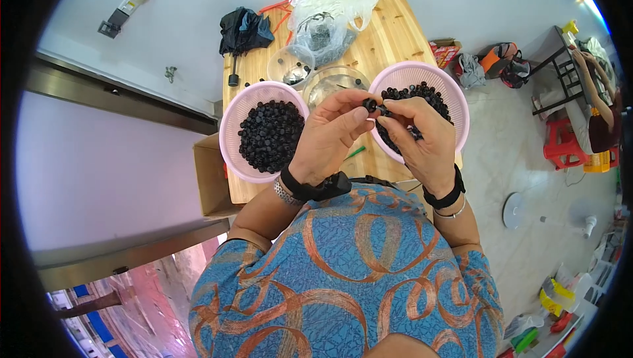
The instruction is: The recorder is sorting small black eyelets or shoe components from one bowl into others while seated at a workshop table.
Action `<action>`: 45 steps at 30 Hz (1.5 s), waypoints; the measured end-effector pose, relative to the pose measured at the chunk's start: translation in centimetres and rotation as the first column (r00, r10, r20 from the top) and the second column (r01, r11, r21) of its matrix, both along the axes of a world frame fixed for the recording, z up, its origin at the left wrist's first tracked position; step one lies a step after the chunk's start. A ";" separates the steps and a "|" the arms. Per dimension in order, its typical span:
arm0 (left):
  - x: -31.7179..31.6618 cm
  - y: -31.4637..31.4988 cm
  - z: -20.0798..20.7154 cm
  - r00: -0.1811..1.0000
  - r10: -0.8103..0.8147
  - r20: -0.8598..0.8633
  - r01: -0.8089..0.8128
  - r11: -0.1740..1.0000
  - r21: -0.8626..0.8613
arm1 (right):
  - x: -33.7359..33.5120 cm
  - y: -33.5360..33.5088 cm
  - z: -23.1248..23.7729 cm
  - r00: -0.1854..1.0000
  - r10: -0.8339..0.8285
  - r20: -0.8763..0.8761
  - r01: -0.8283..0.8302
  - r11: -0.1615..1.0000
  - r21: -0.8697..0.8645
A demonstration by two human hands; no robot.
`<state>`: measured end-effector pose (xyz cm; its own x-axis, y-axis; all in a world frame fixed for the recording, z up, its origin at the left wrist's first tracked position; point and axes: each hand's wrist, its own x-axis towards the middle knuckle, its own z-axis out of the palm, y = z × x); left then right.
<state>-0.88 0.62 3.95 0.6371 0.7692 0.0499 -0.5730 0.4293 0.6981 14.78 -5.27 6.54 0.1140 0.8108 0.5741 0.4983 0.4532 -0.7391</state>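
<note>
My left hand point(330, 134) pinches a small round black cap-like part point(370, 104) between thumb and fingers. Close beside it, the fingertips of my right hand point(425, 137) are closed on another small dark piece point(383, 111), mostly hidden by the fingers. Both hands meet above the table, between two pink baskets. The left pink basket point(226, 150) is heaped with small black parts point(270, 135). Under my right hand, the right pink basket point(463, 117) holds more black pieces point(432, 97), partly covered by that hand.
On the wooden table point(402, 22) are a clear bowl point(280, 61) with a few black parts, a clear round tray point(323, 81), plastic bags point(333, 2) and a folded black umbrella point(245, 31). A cardboard box point(210, 180) stands at left. Another person sits far right by a red stool point(560, 144).
</note>
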 end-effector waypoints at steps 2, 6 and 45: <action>0.0 0.0 -0.2 1.000 -0.008 0.019 0.008 1.000 -0.030 | -0.2 0.0 0.1 1.000 -0.007 0.016 0.007 1.000 0.005; 0.1 0.3 -0.6 0.999 0.003 0.038 0.003 0.986 -0.166 | -0.3 0.4 0.4 1.000 -0.008 0.020 0.007 0.999 0.039; 0.9 0.1 -0.4 0.999 0.035 -0.010 -0.036 0.989 -0.144 | 0.6 0.4 0.8 0.982 -0.049 0.181 0.063 0.995 -0.075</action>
